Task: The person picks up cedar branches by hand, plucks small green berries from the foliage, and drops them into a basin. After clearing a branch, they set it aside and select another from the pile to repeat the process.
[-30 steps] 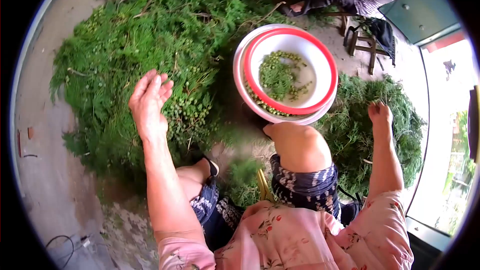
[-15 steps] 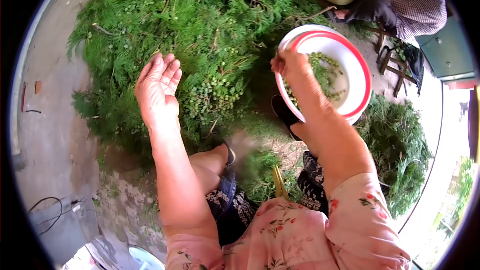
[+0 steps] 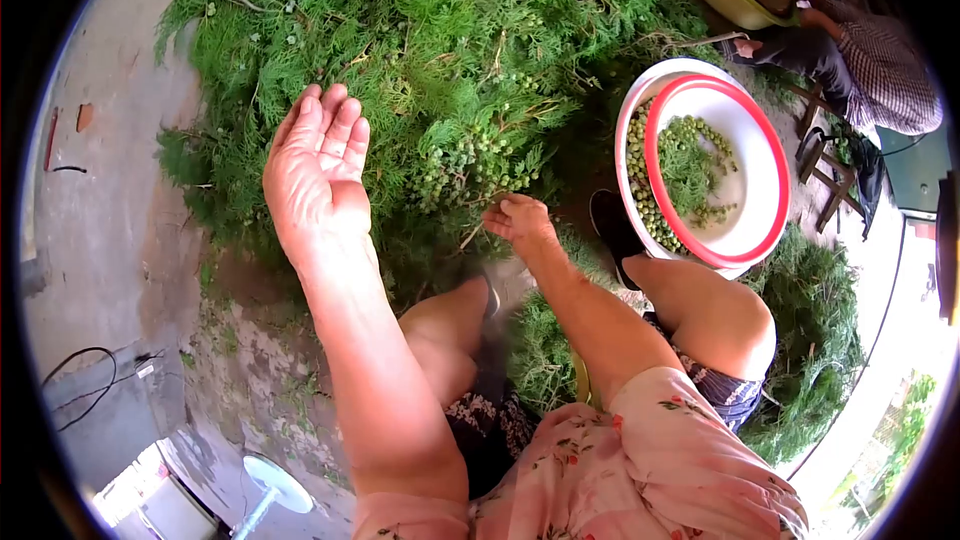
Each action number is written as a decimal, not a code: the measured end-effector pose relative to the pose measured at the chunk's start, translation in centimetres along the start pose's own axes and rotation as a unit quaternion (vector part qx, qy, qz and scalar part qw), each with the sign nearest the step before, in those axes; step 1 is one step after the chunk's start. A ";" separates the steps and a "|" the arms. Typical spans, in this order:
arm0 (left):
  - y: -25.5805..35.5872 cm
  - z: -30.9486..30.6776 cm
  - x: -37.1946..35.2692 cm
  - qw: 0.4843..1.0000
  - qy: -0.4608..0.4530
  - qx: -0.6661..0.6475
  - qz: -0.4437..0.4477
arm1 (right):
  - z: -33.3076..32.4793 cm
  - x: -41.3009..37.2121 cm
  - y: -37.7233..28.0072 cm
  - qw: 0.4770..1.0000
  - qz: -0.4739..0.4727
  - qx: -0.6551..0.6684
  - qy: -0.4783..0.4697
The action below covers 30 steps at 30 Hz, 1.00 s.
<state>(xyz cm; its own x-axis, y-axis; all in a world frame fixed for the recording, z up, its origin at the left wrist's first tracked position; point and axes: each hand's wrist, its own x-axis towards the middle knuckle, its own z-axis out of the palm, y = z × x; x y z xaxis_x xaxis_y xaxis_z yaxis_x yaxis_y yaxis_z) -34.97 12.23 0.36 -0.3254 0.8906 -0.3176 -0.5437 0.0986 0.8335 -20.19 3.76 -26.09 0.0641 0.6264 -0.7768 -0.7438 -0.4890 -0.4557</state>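
A large heap of green branches (image 3: 420, 50) with clusters of small round green cones (image 3: 465, 168) spreads in front of me. My left hand (image 3: 318, 168) is raised over the heap's left part, palm up, fingers extended and holding nothing. Beside the cone clusters, at the heap's near edge, is my right hand (image 3: 520, 222); its fingers are bent together, and whatever is between them is too small to make out. To its right a red-rimmed white basin (image 3: 768, 155) rests on a larger white basin (image 3: 628, 100); both contain green cones, the upper one also leafy bits.
A person in a checked top (image 3: 895, 85) sits at the upper right by a yellow-green basin (image 3: 735, 0). A wooden stool (image 3: 828, 175) stands near them. More branches (image 3: 810, 340) lie at the right. A white fan-like object (image 3: 278, 485) is at the lower left.
My right hand has moved from over the white basins leftward to the heap's near edge. My left hand stays raised and open. The view has shifted, and my right knee now shows below the basins.
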 end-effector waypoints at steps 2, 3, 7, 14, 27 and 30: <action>0.2 -0.1 0.2 1.000 0.007 0.001 0.002 | 1.1 0.5 1.0 1.000 -0.005 0.000 -0.020; 0.3 -0.2 0.4 1.000 0.004 -0.006 0.001 | 1.6 0.7 1.7 1.000 -0.007 0.004 -0.023; 0.8 -1.0 1.0 1.000 0.011 -0.019 -0.003 | -0.1 2.0 5.0 0.916 -0.142 -0.376 0.005; 1.4 -1.3 1.0 1.000 0.010 -0.028 -0.009 | -1.3 -0.6 6.8 0.673 -0.207 -0.709 -0.035; 1.7 -1.8 1.5 0.999 0.003 -0.035 -0.006 | 1.7 -0.1 9.5 0.869 -0.222 -0.442 -0.003; 1.8 -1.7 1.7 0.999 0.006 -0.035 -0.007 | 3.4 -1.0 8.1 0.885 -0.221 -0.409 -0.015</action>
<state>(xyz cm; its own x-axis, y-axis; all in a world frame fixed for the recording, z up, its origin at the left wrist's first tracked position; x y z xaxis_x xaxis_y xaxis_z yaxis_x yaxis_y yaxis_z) -37.85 13.11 0.56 -0.3276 0.8836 -0.3346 -0.6001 0.0789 0.7960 -28.57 1.23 -27.53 0.2012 0.8759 -0.4385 0.0816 -0.4610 -0.8836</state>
